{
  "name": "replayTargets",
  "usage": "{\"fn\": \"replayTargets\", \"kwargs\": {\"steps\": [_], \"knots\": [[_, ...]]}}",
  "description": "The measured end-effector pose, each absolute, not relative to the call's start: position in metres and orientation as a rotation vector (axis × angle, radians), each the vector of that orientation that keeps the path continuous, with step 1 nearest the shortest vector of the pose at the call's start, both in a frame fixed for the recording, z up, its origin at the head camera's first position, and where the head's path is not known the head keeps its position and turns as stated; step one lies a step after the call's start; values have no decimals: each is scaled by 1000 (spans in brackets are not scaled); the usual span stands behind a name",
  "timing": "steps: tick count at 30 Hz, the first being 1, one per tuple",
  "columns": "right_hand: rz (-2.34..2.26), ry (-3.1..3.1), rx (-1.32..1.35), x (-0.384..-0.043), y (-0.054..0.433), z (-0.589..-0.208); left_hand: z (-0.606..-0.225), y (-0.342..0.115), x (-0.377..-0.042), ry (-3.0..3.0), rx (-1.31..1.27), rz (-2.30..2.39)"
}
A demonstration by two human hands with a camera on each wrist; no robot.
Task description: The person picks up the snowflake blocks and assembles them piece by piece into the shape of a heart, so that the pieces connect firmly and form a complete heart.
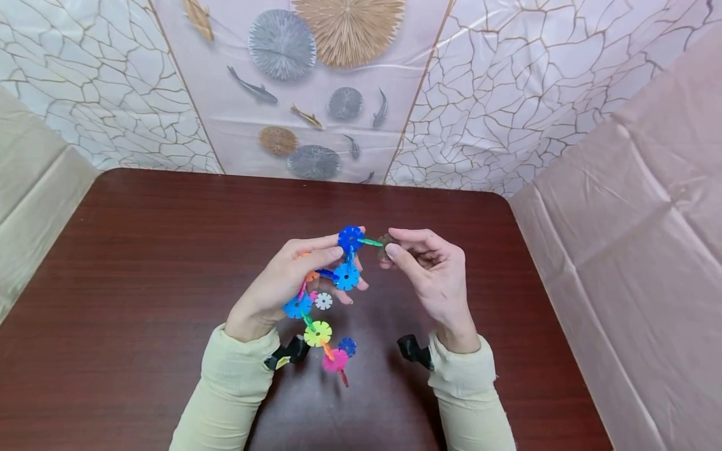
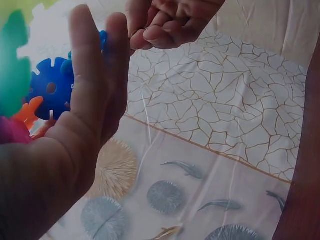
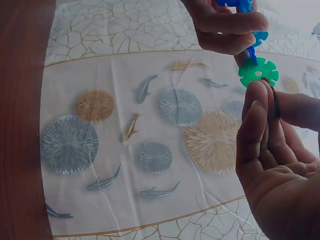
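A chain of notched plastic discs hangs from my left hand [image 1: 293, 272], whose thumb and fingers pinch a dark blue disc [image 1: 350, 238] at its upper end. Lower in the chain come a light blue disc [image 1: 346, 276], a yellow disc [image 1: 318, 334] and a pink disc [image 1: 335, 360]. A green disc [image 3: 258, 73] sticks out from the dark blue one toward the right. My right hand [image 1: 431, 269] pinches a brown disc [image 1: 386, 248] between thumb and fingertips, at the green disc's edge. In the left wrist view, fingers hide part of the chain.
Both hands are above a dark brown wooden table [image 1: 141, 282]. Behind it hangs a patterned sheet [image 1: 225, 138] with fish and round motifs, and a plain beige cloth [image 1: 632, 219] stands at the right. Black wrist-camera mounts [image 1: 414, 351] sit on the wrists.
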State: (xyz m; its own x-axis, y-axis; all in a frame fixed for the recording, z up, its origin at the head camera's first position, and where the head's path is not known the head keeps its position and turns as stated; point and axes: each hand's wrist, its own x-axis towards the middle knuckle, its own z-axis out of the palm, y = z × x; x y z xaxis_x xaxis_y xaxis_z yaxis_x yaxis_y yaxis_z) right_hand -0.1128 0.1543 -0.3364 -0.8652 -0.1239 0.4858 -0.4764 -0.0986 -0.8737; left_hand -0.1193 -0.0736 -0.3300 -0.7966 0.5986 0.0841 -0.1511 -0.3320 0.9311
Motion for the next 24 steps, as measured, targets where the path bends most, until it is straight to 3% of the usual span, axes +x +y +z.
{"fn": "replayTargets", "kwargs": {"steps": [24], "knots": [[1997,-1975,630,-106,155,-330,-335,-70,-119,1490,513,2241]]}}
